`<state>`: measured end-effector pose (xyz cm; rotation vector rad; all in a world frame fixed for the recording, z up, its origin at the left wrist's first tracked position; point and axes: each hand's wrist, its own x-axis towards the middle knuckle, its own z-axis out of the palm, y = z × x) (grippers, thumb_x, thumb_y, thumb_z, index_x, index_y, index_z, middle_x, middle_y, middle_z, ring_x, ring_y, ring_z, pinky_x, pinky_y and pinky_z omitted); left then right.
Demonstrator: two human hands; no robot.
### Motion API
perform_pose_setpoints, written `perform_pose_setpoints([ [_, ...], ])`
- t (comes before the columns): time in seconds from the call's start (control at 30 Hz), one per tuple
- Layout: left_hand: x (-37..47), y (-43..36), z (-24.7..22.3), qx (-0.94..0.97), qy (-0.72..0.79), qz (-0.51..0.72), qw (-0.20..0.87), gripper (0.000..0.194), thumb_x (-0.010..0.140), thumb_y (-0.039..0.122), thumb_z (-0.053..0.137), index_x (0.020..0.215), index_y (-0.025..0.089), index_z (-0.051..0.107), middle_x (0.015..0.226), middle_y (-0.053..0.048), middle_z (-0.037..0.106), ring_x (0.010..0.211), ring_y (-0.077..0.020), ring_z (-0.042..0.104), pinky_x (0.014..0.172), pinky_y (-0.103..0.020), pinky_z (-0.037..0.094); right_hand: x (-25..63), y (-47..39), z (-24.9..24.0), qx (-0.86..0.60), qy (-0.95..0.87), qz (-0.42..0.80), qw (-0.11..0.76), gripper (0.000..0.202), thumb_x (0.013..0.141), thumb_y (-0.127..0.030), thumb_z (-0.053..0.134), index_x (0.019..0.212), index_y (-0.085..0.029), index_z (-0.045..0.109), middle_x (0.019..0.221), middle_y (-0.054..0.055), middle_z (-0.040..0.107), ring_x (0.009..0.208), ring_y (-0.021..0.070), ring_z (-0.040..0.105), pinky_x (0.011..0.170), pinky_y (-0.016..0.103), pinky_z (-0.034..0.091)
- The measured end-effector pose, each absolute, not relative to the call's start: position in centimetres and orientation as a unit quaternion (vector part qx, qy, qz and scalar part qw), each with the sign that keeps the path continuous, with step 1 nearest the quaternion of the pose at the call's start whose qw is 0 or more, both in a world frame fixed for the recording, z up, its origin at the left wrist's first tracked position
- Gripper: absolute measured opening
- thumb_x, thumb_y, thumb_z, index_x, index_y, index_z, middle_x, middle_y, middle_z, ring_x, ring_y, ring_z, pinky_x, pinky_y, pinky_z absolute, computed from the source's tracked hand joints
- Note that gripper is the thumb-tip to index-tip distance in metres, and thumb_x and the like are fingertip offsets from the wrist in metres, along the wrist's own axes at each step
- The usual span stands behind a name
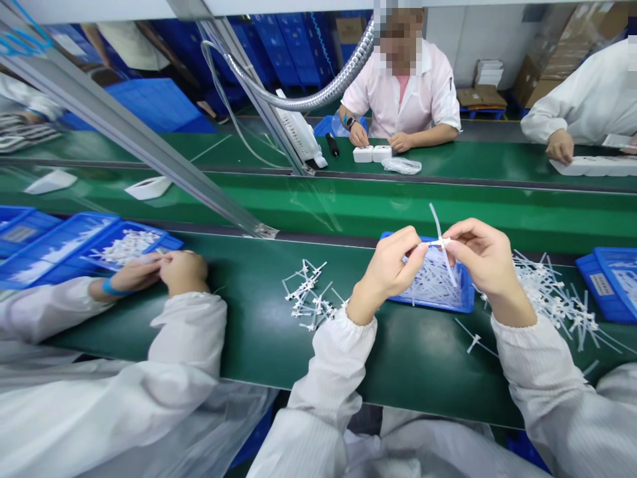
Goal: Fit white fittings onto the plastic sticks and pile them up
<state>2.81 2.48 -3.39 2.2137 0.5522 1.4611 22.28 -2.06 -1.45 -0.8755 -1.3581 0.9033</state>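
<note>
Pinching one white piece with translucent strips [440,243] between the fingertips of our left hand [391,263] and right hand [486,257], we held it above the blue tray [466,300] on the table [261,318], presumably keeping its loose strips [423,282] within reach. Similar pieces lay in a left cluster [309,297] and a right pile [550,295], perhaps to avoid mixing. We could not read the label [604,285] on the right bin [590,271].

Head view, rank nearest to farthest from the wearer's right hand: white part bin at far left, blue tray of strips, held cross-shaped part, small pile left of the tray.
1. Cross-shaped part: held in the right hand.
2. Blue tray: just left, below the hands.
3. Small pile: farther left, beyond the tray.
4. White part bin: far left, by the co-worker's hands.
</note>
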Motion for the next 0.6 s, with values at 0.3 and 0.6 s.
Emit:
perform_pose_setpoints([
  [0.3,2.66,2.5,-3.62,0.806,0.202,0.493,0.255,0.051,0.114,0.044,0.042,0.068,0.022,0.035,0.061,0.003,0.038,0.055,-0.0118,0.036,0.058,-0.031,0.03,22.37,-2.24,-1.43,-0.353,-0.619,0.358,0.603,0.016,0.085,-0.03,0.092,0.097,-0.025,0.082,0.092,0.004,0.077,0.065,0.0141,0.066,0.054,0.029,0.058],
  [0.6,2.55,2.49,-3.55,0.809,0.185,0.5,0.248,0.046,0.114,0.037,0.045,0.071,0.022,0.038,0.063,0.004,0.038,0.055,-0.0118,0.036,0.057,-0.031,0.029,22.11,-2.19,-1.26,-0.371,-0.604,0.357,0.608,0.014,0.088,-0.033,0.089,0.094,-0.022,0.081,0.084,0.002,0.076,0.058,0.0116,0.063,0.053,0.027,0.056],
])
